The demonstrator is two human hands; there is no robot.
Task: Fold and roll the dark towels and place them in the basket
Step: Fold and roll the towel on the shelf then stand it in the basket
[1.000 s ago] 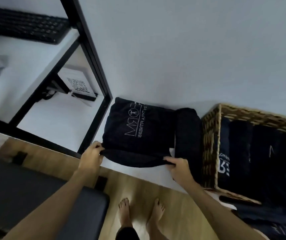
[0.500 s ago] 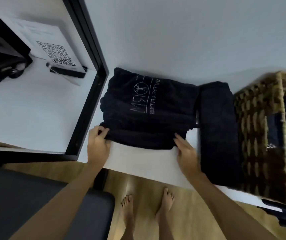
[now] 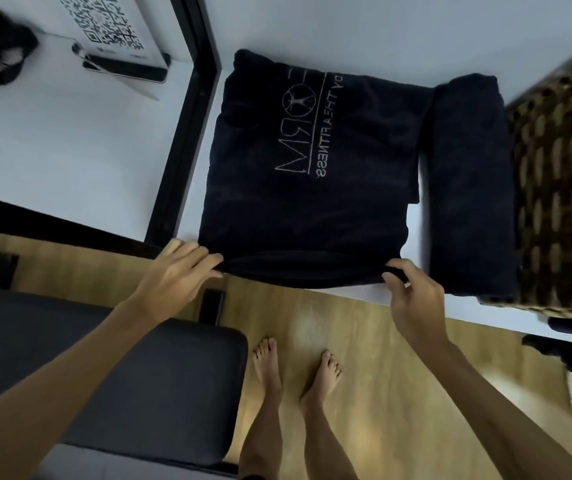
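Dark towel [image 3: 308,188]: both hands apparently pinch near edge.

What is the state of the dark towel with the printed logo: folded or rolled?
Folded, not rolled: the dark logo towel lies flat, layered at its near edge.

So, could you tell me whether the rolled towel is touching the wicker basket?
Touching. The head view shows the rolled towel lying with its right side pressed along the wicker basket wall, no white table visible between them.
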